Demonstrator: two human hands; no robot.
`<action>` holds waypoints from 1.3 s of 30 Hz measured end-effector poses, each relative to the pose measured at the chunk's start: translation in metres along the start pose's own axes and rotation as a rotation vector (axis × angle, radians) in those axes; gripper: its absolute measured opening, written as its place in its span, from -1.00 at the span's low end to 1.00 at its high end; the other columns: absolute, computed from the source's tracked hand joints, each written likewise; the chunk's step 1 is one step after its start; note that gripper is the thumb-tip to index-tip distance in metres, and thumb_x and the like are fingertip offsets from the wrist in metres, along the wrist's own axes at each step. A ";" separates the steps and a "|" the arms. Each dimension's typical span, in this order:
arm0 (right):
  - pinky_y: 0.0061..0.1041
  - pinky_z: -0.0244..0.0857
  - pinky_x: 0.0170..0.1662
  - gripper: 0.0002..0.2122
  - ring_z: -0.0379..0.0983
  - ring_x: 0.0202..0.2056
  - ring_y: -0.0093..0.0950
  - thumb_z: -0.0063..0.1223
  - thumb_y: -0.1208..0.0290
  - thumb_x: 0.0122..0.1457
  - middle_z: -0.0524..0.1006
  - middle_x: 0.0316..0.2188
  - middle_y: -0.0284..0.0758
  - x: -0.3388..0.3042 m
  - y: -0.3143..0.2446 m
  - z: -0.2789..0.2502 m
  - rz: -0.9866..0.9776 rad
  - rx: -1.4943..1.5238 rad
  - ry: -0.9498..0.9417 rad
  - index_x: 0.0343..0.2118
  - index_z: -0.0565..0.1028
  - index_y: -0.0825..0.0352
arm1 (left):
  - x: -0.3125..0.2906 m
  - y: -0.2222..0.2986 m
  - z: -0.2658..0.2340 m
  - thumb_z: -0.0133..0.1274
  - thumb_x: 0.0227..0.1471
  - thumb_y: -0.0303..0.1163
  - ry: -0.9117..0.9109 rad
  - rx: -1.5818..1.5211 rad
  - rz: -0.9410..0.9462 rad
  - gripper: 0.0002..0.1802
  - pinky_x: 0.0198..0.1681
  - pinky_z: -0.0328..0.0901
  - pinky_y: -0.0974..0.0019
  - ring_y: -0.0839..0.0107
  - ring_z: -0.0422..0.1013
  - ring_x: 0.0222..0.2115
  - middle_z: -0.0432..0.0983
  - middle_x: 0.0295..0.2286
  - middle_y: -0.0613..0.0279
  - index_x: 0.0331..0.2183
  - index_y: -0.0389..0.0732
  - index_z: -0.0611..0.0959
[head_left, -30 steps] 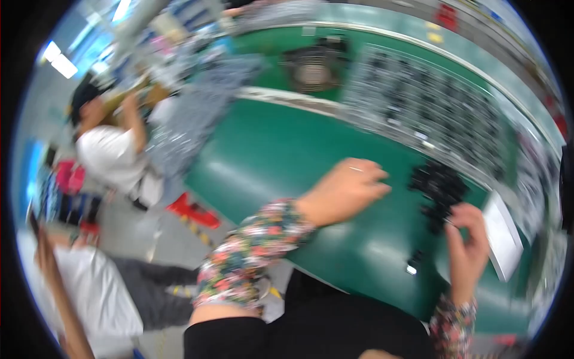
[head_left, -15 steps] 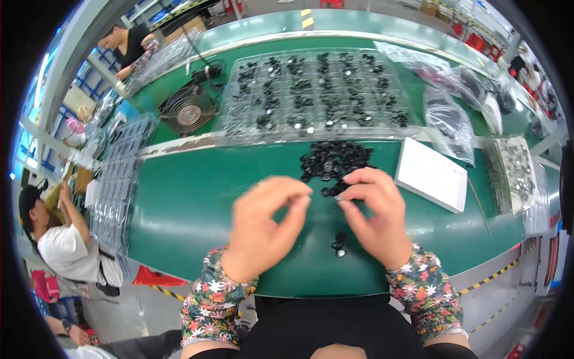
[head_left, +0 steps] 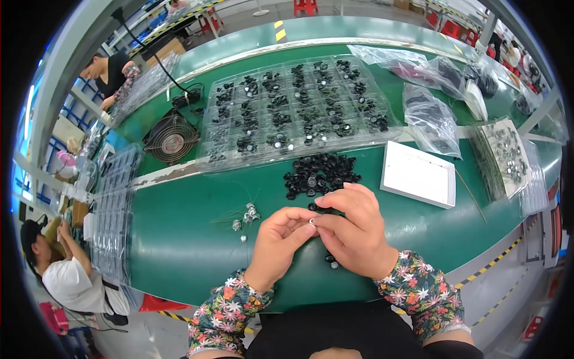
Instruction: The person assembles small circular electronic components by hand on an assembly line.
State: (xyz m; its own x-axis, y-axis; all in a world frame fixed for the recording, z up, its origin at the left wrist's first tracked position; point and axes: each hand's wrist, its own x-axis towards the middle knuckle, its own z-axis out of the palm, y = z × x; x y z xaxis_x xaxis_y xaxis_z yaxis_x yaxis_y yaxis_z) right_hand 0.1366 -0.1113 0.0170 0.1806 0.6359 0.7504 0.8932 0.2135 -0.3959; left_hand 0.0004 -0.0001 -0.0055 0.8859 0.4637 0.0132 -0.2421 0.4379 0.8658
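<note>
1. Black round parts (head_left: 323, 173) lie heaped beyond the hands, apparently unfinished; silver wired pieces (head_left: 250, 212) sit left.
2. Left hand (head_left: 277, 242) and right hand (head_left: 359, 236) meet, fingertips pinching a small pale piece (head_left: 312, 222), kind unclear.
3. Clear plastic tray (head_left: 350, 143), far, bears sorted clusters; work seems midway.

Between the left hand (head_left: 278, 246) and right hand (head_left: 357, 234) I see only a pale sliver (head_left: 312, 221); fingers cover the remainder, so its kind cannot be told. The right hand hides part of the black pile's (head_left: 320, 170) near side. Pieces in the far tray (head_left: 216, 136) are too small for me to identify. Contents of the clear bag (head_left: 426, 113), right, are indistinct. My view cuts off the far red stool (head_left: 305, 6).
</note>
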 end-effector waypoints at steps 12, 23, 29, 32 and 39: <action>-0.22 0.24 -0.05 -0.79 0.40 -0.16 -0.28 0.21 0.56 -0.15 0.46 -0.16 -0.31 0.002 0.003 -0.002 0.126 0.137 -0.044 -0.37 0.52 0.29 | 0.002 0.002 -0.013 -0.02 0.13 -0.55 -0.012 -0.158 -0.095 -0.77 -0.14 0.36 0.38 0.40 0.48 -0.22 0.54 -0.22 0.12 -0.14 -0.34 0.55; -0.16 0.20 0.04 -0.84 0.39 -0.11 -0.30 0.19 0.55 -0.14 0.46 -0.17 -0.29 0.001 0.002 -0.001 0.027 0.028 -0.076 -0.43 0.52 0.34 | 0.002 0.002 -0.010 0.04 0.10 -0.54 0.044 -0.100 -0.131 -0.80 -0.19 0.38 0.40 0.42 0.49 -0.29 0.56 -0.28 0.13 -0.19 -0.33 0.58; -0.16 0.19 0.04 -0.85 0.39 -0.11 -0.29 0.18 0.55 -0.15 0.45 -0.15 -0.28 0.002 0.002 -0.002 0.042 0.038 -0.099 -0.43 0.51 0.35 | 0.002 0.001 -0.011 0.05 0.10 -0.52 0.033 -0.113 -0.162 -0.81 -0.22 0.38 0.41 0.42 0.50 -0.29 0.57 -0.29 0.14 -0.20 -0.32 0.60; -0.15 0.19 0.04 -0.84 0.39 -0.11 -0.28 0.18 0.56 -0.15 0.45 -0.15 -0.28 0.002 0.003 -0.001 0.041 0.043 -0.099 -0.43 0.51 0.35 | 0.002 0.002 -0.011 0.06 0.10 -0.51 0.037 -0.123 -0.188 -0.80 -0.23 0.38 0.42 0.43 0.50 -0.29 0.57 -0.29 0.15 -0.19 -0.31 0.61; -0.15 0.18 0.06 -0.85 0.38 -0.08 -0.29 0.16 0.57 -0.15 0.45 -0.13 -0.28 0.003 0.001 0.000 0.020 0.022 -0.107 -0.44 0.50 0.36 | 0.003 -0.001 -0.015 0.05 0.11 -0.49 0.035 -0.137 -0.249 -0.77 -0.22 0.39 0.43 0.45 0.49 -0.30 0.57 -0.27 0.18 -0.15 -0.29 0.60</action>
State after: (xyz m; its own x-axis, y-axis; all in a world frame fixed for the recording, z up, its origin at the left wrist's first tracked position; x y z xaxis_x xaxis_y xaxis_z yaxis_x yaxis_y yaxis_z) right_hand 0.1377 -0.1089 0.0187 0.1526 0.7156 0.6817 0.8801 0.2153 -0.4231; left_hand -0.0027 0.0121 -0.0138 0.9112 0.3543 -0.2103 -0.0725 0.6404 0.7646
